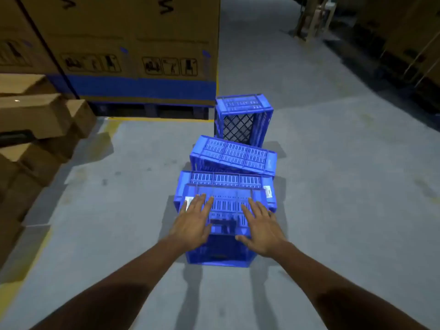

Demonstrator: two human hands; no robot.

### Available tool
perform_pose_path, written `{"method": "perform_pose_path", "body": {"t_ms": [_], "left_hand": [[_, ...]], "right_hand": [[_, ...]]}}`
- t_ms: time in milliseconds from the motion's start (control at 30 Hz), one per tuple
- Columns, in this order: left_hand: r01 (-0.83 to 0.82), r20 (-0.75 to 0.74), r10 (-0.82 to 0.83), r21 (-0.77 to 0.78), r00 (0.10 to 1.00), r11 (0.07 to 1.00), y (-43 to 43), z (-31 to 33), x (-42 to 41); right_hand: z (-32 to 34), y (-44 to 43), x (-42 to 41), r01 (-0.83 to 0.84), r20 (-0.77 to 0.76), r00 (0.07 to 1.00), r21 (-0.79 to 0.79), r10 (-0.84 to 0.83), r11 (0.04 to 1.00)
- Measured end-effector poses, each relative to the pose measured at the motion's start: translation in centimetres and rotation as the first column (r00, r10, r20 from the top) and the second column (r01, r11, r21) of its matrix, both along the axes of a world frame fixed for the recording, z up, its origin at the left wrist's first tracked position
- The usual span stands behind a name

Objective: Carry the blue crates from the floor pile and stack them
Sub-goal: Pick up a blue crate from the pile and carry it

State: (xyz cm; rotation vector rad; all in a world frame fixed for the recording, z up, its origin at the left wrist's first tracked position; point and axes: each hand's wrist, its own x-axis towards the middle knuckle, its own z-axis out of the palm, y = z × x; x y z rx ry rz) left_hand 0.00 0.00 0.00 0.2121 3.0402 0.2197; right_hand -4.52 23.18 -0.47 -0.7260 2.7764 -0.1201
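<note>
Several blue slatted plastic crates lie in a row on the grey floor ahead of me. The nearest crate (227, 206) is overturned, its slatted side facing up. My left hand (194, 222) hovers flat over its left part, fingers spread. My right hand (260, 225) is spread over its right part. I cannot tell whether either palm touches the plastic; neither grips it. Behind it another crate (233, 178) lies flat, then a tilted crate (234, 154). The farthest crate (244, 120) stands on its side with its opening toward me.
Tall cardboard cartons (133, 48) on a pallet stand at the back left. Smaller brown boxes (35, 129) are piled along the left edge. A yellow floor line (152, 119) runs before the pallet. Dark racking (404, 44) lines the right; grey floor stretches between.
</note>
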Motion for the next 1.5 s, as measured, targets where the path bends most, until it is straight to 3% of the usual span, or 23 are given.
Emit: {"method": "perform_pose_path", "body": {"t_ms": [200, 333, 433, 500, 567, 633, 733, 800, 867, 900, 967, 1000, 1067, 1200, 1333, 1500], "left_hand": [[-0.009, 0.328, 0.014, -0.017, 0.944, 1.000, 0.7, -8.6, 0.4], [-0.026, 0.258, 0.058, -0.126, 0.964, 0.992, 1.4, -11.4, 1.1], [-0.072, 0.245, 0.089, -0.076, 0.965, 0.994, 1.6, -11.2, 1.2], [-0.228, 0.151, 0.232, -0.042, 0.961, 0.973, 2.1, -10.8, 1.8], [-0.458, 0.154, 0.445, 0.061, 0.882, 0.887, 3.1, -10.0, 3.0], [-0.633, 0.280, 0.578, 0.179, 0.767, 0.753, 4.3, -8.7, 3.3], [-0.816, 0.438, 0.692, 0.239, 0.574, 0.526, 5.2, -5.0, 3.1], [-0.927, 0.570, 0.733, 0.272, 0.371, 0.258, 5.0, -2.5, 2.9], [-0.966, 0.752, 0.636, 0.254, 0.174, -0.037, 4.6, -0.3, 3.1], [-0.939, 0.837, 0.521, 0.295, 0.164, -0.178, 4.5, 1.0, 3.4], [-0.801, 0.936, 0.258, 0.342, 0.241, -0.491, 5.1, 4.2, 4.4], [-0.728, 0.941, 0.198, 0.338, 0.275, -0.596, 5.4, 5.9, 4.7], [-0.605, 0.926, 0.179, 0.355, 0.333, -0.713, 6.1, 9.3, 4.7], [-0.548, 0.891, 0.142, 0.384, 0.432, -0.743, 6.6, 18.3, 4.1], [-0.601, 0.849, 0.227, 0.503, 0.477, -0.620, 6.2, 27.6, 3.3], [-0.508, 0.707, 0.396, 0.701, 0.586, -0.501, 5.2, 39.4, 2.1]], "right_hand": [[-7.4, -0.3, -0.7, -0.037, 0.186, 0.983, 0.217, -0.004, 0.975], [-8.6, -1.2, -0.6, 0.060, -0.047, 0.998, 0.237, -0.050, 0.970], [-7.3, -1.8, -1.3, 0.081, -0.035, 0.996, 0.177, -0.077, 0.981], [-6.4, -2.1, -1.3, 0.045, -0.031, 0.999, 0.155, -0.041, 0.987], [-5.5, -2.5, -0.5, 0.001, -0.050, 0.999, 0.108, 0.005, 0.994], [-4.2, -3.2, 0.7, -0.074, -0.068, 0.995, 0.082, 0.079, 0.994], [-1.1, -4.0, 1.7, -0.142, -0.058, 0.988, 0.065, 0.146, 0.988], [1.8, -4.4, 2.0, -0.185, -0.020, 0.982, 0.079, 0.187, 0.980], [5.4, -4.6, 2.1, -0.227, 0.017, 0.974, 0.087, 0.226, 0.970], [7.3, -4.7, 2.3, -0.243, 0.034, 0.970, 0.087, 0.240, 0.966], [11.1, -4.5, 2.6, -0.260, 0.080, 0.964, 0.083, 0.253, 0.962], [13.1, -4.4, 2.9, -0.262, 0.103, 0.962, 0.077, 0.254, 0.962], [17.5, -4.1, 3.4, -0.268, 0.117, 0.959, 0.076, 0.258, 0.960], [26.7, -3.4, 4.8, -0.221, 0.041, 0.975, 0.102, 0.218, 0.970], [35.3, -3.2, 7.0, -0.183, -0.087, 0.978, 0.060, 0.188, 0.981], [44.4, -4.2, 9.3, -0.133, -0.199, 0.973, -0.066, 0.118, 0.989]]}}
